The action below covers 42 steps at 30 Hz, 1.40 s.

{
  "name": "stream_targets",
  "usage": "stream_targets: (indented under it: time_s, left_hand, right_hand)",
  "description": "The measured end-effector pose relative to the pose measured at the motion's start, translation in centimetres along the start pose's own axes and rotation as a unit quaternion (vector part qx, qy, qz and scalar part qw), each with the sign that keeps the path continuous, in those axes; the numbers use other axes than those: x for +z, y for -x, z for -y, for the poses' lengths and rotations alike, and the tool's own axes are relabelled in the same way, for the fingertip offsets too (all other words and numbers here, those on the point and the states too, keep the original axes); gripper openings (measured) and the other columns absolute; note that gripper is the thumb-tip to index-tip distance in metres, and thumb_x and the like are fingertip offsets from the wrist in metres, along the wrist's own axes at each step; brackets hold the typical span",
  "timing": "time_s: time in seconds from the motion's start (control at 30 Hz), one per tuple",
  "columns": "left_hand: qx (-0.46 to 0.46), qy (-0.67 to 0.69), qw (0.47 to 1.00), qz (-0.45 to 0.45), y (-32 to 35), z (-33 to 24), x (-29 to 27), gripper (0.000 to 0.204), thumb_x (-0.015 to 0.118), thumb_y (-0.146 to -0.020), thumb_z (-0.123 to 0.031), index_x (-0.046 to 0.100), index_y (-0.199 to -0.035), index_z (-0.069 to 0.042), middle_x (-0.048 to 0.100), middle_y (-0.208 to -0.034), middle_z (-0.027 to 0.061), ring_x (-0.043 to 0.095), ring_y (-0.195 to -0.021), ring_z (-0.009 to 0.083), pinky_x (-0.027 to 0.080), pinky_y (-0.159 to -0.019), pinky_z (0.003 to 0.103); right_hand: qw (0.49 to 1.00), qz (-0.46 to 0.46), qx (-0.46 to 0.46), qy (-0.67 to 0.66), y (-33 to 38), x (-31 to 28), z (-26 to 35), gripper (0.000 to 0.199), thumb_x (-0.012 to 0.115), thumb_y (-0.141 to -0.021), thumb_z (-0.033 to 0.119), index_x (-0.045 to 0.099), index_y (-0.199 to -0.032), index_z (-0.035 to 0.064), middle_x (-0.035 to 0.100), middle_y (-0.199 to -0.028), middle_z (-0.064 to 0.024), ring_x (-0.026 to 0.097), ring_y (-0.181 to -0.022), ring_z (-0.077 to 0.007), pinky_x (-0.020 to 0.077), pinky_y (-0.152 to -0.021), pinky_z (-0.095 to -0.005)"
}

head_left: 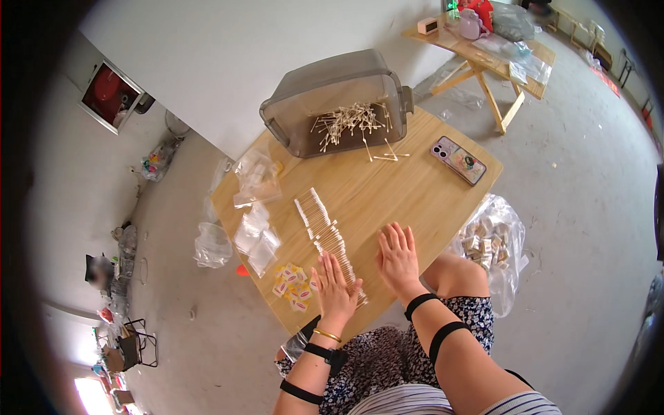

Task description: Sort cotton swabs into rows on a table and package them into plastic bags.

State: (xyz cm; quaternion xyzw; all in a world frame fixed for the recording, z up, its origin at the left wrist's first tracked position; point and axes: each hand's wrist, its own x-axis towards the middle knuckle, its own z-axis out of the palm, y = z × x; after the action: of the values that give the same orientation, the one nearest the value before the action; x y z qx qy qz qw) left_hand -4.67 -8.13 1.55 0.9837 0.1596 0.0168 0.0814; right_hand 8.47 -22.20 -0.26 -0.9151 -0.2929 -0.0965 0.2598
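Note:
A long row of cotton swabs (320, 220) lies side by side on the wooden table (394, 187), running from the middle toward me. My left hand (335, 290) rests flat over the near part of the row, fingers stretched out and covering some swabs. Off to the right, my right hand (399, 259) is spread palm down on or just over the bare wood, holding nothing. Small yellow and white labels (294, 286) lie in a loose pile just left of my left hand. Clear plastic bags (256, 238) are heaped along the table's left edge.
At the table's far side a grey plastic bin (332, 79) lies tipped on its side, loose swabs inside and a few spilled out. A phone (458, 160) lies at the right. Beside my leg hangs a clear bag (492, 242) of small packs. Another folding table (477, 52) stands behind.

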Motion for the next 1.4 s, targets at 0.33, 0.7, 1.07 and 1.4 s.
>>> stream_targets:
  time_s: [0.33, 0.7, 1.07, 1.4]
  left_hand:
    - [0.038, 0.012, 0.999, 0.012, 2.0, -0.7, 0.5, 0.088, 0.042, -0.098, -0.057, 0.015, -0.156, 0.005, 0.015, -0.163, 0.0234, 0.010, -0.152, 0.0366, 0.007, -0.122, 0.053]
    - [0.006, 0.004, 0.999, -0.044, -1.7, -0.1, 0.5, 0.082, 0.043, -0.099, -0.052, 0.020, -0.155, 0.002, 0.020, -0.162, 0.0218, 0.014, -0.151, 0.0368, 0.007, -0.122, 0.054]
    - [-0.030, -0.013, 0.998, -0.055, -3.9, 0.6, 1.4, 0.081, 0.032, -0.101, -0.057, 0.018, -0.156, 0.002, 0.019, -0.163, 0.0190, 0.013, -0.152, 0.0337, 0.003, -0.122, 0.054]
    - [-0.060, -0.002, 0.997, -0.042, -6.2, 1.8, 1.6, 0.081, 0.034, -0.100, -0.057, 0.021, -0.156, 0.000, 0.017, -0.164, 0.0177, 0.012, -0.152, 0.0330, 0.005, -0.122, 0.054]
  right_hand:
    - [1.000, 0.001, 0.001, -0.007, 0.0, -0.2, 0.5, 0.046, 0.056, -0.089, 0.019, 0.055, -0.132, 0.0035, 0.049, -0.140, -0.0136, 0.037, -0.140, -0.0295, 0.0220, -0.121, -0.0490]
    - [1.000, 0.001, -0.003, 0.005, -0.1, 0.2, 0.2, 0.047, 0.056, -0.090, 0.020, 0.056, -0.134, 0.0040, 0.050, -0.141, -0.0131, 0.038, -0.141, -0.0281, 0.0222, -0.121, -0.0493]
    - [1.000, -0.007, -0.004, -0.002, -0.1, 0.0, 0.4, 0.045, 0.058, -0.089, 0.021, 0.058, -0.131, 0.0034, 0.052, -0.139, -0.0132, 0.039, -0.139, -0.0286, 0.0232, -0.120, -0.0504]
    - [1.000, 0.006, 0.006, -0.005, -0.3, -0.5, 0.4, 0.046, 0.058, -0.089, 0.022, 0.058, -0.130, 0.0034, 0.052, -0.139, -0.0135, 0.039, -0.140, -0.0287, 0.0231, -0.121, -0.0500]
